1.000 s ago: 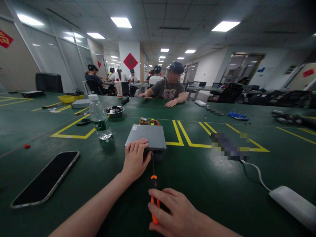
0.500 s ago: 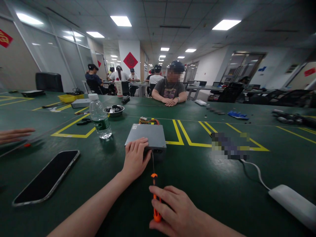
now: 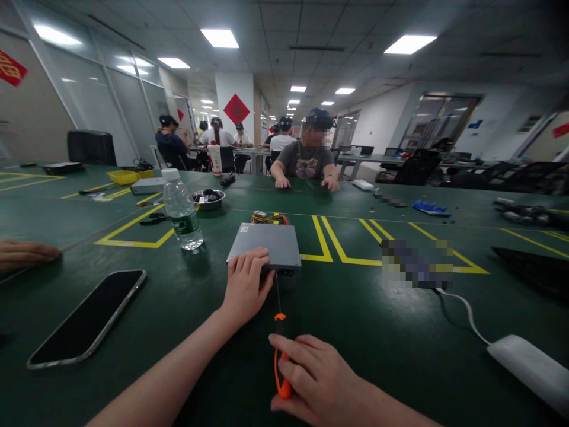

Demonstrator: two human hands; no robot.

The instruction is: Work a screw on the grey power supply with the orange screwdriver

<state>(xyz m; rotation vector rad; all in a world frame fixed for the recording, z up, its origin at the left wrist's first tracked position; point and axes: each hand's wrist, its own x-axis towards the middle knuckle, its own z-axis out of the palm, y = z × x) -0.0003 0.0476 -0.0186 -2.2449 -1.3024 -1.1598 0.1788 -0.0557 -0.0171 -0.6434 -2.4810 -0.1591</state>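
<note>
A grey metal box (image 3: 271,243) with coloured wires at its far end lies on the green table (image 3: 355,332). My left hand (image 3: 244,284) rests on the box's near left corner, fingers curled over its edge. My right hand (image 3: 315,379) is closed round the orange handle of a screwdriver (image 3: 280,350). The screwdriver's thin shaft points at the near face of the box and its tip touches it.
A black phone (image 3: 86,320) lies at the left, a water bottle (image 3: 181,210) behind it. A white device (image 3: 528,367) with a cable sits at the right. Another person's hand (image 3: 24,254) rests at the left edge. A person sits across the table (image 3: 306,160).
The hand at the left edge came in and settled on the table. The person opposite moved their hands apart. My hands and the screwdriver hardly moved.
</note>
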